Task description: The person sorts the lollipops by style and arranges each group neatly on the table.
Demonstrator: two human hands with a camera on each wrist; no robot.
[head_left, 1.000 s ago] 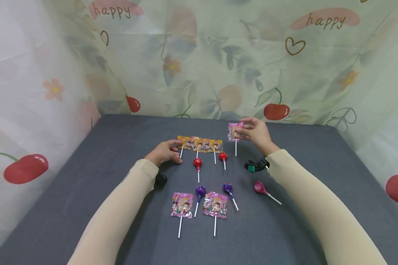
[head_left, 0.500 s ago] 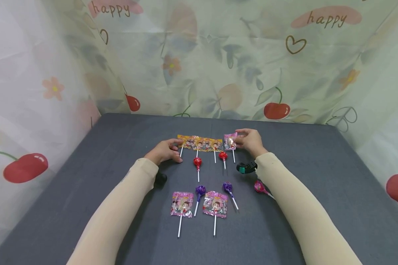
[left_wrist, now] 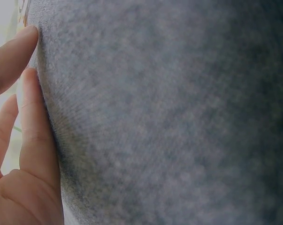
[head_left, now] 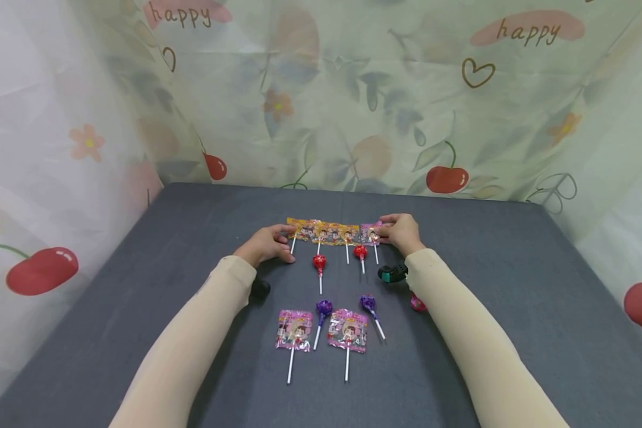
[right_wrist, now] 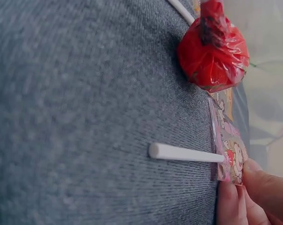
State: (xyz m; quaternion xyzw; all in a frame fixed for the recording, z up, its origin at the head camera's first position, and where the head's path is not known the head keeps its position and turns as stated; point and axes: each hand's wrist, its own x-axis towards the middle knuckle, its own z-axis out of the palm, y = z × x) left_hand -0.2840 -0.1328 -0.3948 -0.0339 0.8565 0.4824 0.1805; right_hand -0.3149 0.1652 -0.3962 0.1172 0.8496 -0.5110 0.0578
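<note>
In the head view, my right hand [head_left: 402,232] pinches the right edge of a pink-wrapped flat lollipop [head_left: 370,235]. The right wrist view shows the thumb on its wrapper, with the white stick [right_wrist: 186,153] pointing away from the hand. That wrapper sits against the right end of a row of yellow-wrapped flat lollipops [head_left: 329,234], sticks toward me. At the row's left end, my left hand [head_left: 266,244] rests on the table, its fingers fairly straight and the fingertips at the leftmost yellow wrapper [head_left: 302,229].
Two red ball lollipops [head_left: 319,263] lie just in front of the row. Nearer are two purple ball lollipops [head_left: 368,303] and two pink-wrapped flat ones [head_left: 348,330]. A pink ball lollipop [head_left: 417,303] is partly hidden by the right sleeve. Patterned cloth [head_left: 331,119] hangs behind the grey table [head_left: 112,309].
My right hand has moved left and down toward the table, bringing the pink-wrapped lollipop against the yellow row. The right sleeve now covers most of the pink ball lollipop. My left hand stays put.
</note>
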